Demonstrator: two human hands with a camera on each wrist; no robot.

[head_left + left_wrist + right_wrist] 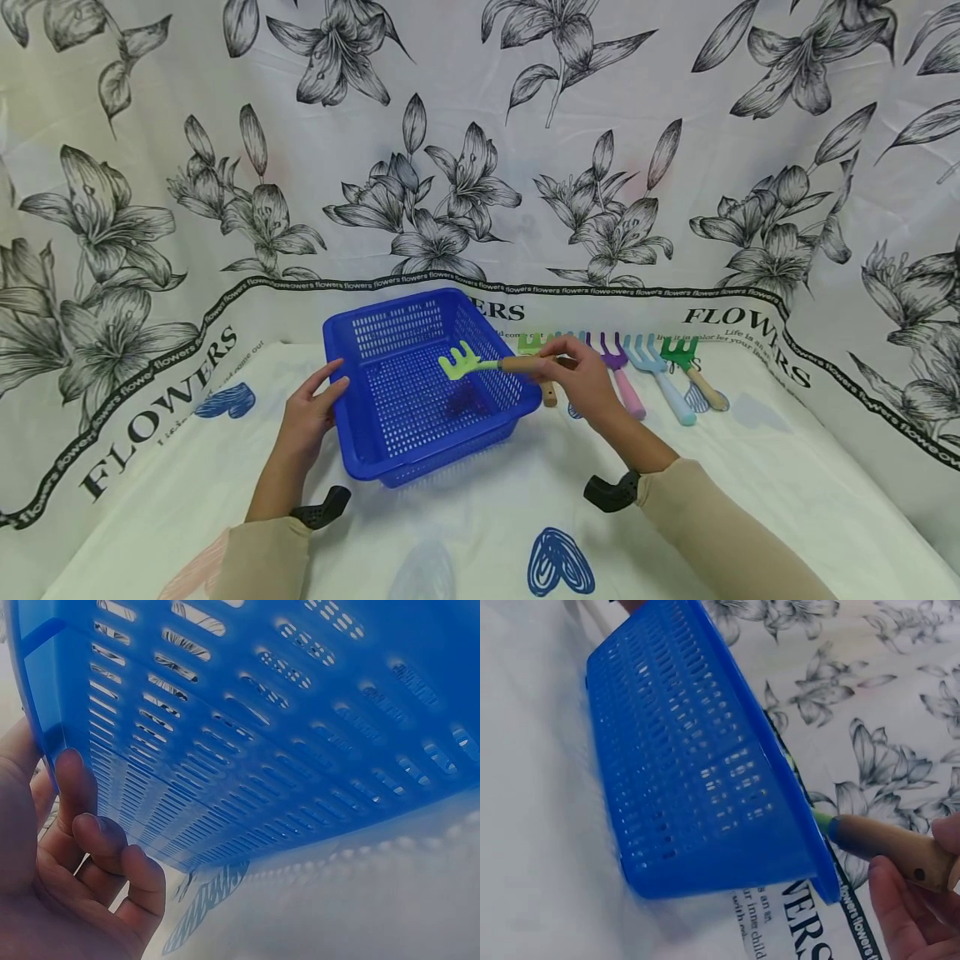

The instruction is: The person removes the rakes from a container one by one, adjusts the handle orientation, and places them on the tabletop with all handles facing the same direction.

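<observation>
A blue perforated plastic basket [450, 450] stands on the cloth, turned at an angle. My left hand [309, 410] grips its left rim, thumb over the edge; in the left wrist view the curled fingers [101, 838] lie along the outer wall. Above the basket's right side, my right hand [581, 379] pinches the wooden handle of a hand rake [517, 364]. Its light green prongs hang over the basket's inside, tilted toward the left. A dark reddish patch shows on the basket floor below. The right wrist view shows the handle [889, 844] crossing beyond the basket's rim.
Right of the basket lie several more hand rakes in a row: a light green one [550, 394] partly hidden by my hand, a purple one with a pink handle [628, 392], a light blue one [667, 387] and a green one [693, 377]. A flower-printed curtain [450, 183] hangs behind.
</observation>
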